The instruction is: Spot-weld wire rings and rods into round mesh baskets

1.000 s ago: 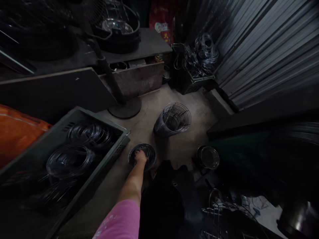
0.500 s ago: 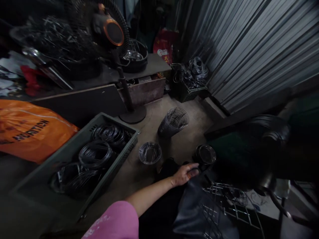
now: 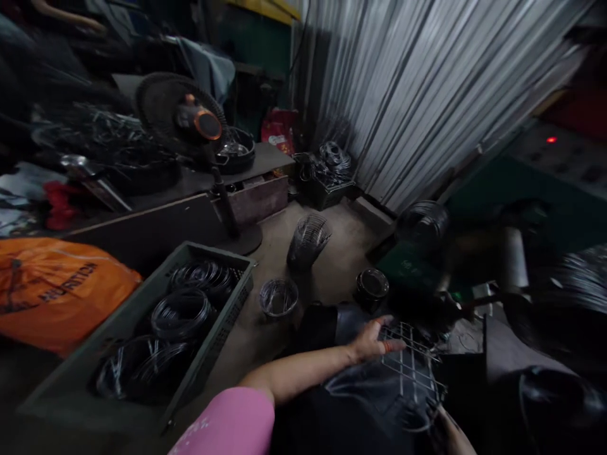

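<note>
My left hand (image 3: 370, 341) reaches over my lap at the upper left edge of a wire grid (image 3: 411, 360). Its fingers are spread, with an orange band around one; whether they touch the wires I cannot tell. At the grid's lower right corner, my right hand (image 3: 453, 433) grips it, mostly in shadow with its fingertips hidden. The grid is made of crossed metal wires and lies tilted over a dark apron (image 3: 351, 385) on my lap. Just beyond my left hand, a round stack of dark wire rings (image 3: 372, 284) stands on the floor.
A green crate (image 3: 183, 392) with several wire coils stands at left, beside an orange bag (image 3: 61, 291). A wire basket stack (image 3: 308, 240) and a bowl-shaped wire basket (image 3: 279, 298) stand ahead. A fan (image 3: 202, 123) is behind; dark machinery (image 3: 515, 259) stands at right.
The camera view has swung right and up. My left hand has moved right to the wire grid and spread its fingers. The grid is raised on my lap, and my right hand has come into view.
</note>
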The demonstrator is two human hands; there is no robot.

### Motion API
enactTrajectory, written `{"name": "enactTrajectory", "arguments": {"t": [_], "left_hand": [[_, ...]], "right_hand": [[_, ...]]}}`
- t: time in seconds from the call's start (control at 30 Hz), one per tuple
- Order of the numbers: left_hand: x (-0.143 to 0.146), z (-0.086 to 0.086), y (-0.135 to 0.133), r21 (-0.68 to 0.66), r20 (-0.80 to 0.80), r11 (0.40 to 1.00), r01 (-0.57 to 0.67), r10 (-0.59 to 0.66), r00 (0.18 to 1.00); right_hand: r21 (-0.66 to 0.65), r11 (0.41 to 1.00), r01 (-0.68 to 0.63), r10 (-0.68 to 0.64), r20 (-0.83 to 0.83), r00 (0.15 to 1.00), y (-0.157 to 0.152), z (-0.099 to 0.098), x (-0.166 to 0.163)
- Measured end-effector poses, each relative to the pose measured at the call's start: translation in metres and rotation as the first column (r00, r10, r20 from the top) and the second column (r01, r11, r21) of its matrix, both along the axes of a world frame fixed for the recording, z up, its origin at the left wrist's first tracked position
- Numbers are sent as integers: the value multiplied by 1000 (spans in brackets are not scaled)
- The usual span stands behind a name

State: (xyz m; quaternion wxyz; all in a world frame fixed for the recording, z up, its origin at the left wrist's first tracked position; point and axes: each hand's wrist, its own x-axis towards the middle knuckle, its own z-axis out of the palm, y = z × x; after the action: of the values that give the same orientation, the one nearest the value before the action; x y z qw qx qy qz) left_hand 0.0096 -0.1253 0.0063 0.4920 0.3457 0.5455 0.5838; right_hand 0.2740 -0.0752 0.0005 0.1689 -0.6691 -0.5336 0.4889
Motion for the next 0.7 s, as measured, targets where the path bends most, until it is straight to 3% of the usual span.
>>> {"name": "enactTrajectory", "arguments": {"t": [0.13, 0.3, 0.5, 0.7], "left_hand": [[7, -33, 10, -62, -7, 998, -5, 5, 1000], [15, -49, 14, -61, -27, 994, 89, -91, 996], [21, -44, 19, -24, -40, 997, 75, -76, 996], [17, -23, 31, 119, -26, 987, 104, -101, 995]], "right_hand": [[192, 973, -125, 90, 182, 979, -6, -2, -4], [302, 953, -24, 29, -12, 999, -8, -3, -9], [325, 938, 118, -76, -138, 987, -18, -7, -19], [443, 893, 84, 12, -208, 978, -33, 8, -19]]}}
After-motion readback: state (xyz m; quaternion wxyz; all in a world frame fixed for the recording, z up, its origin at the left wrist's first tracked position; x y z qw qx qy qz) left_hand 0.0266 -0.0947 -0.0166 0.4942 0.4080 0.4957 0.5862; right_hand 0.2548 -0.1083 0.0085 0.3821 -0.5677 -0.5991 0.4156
